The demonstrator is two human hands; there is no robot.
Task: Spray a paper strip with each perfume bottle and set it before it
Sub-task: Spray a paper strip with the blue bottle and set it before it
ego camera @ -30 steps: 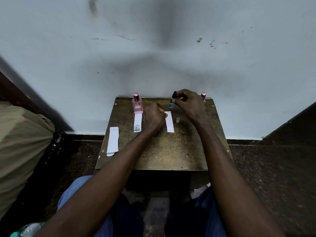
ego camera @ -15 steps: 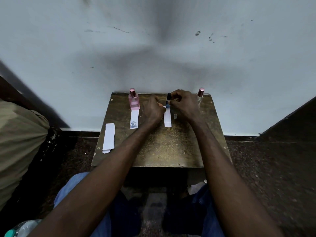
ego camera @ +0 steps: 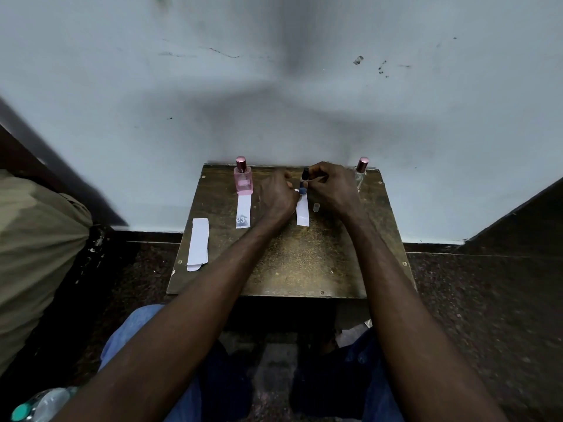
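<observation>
From the head camera, the right hand (ego camera: pixel 330 187) pinches the black top of a small blue glass bottle (ego camera: pixel 303 186) standing on a worn brown wooden table (ego camera: pixel 292 263). The left hand (ego camera: pixel 275 196) curls in against the bottle's left side, at the far end of a white paper strip (ego camera: pixel 302 213) lying before the bottle; whether it grips either, I cannot tell. Left of the bottle stands a pink square perfume bottle (ego camera: pixel 243 181), right of it a clear rose-capped bottle (ego camera: pixel 361 173)

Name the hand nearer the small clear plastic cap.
Right. The right hand, gripping the blue bottle, is just beside the clear cap; the left hand is beyond the white paper strip.
</observation>
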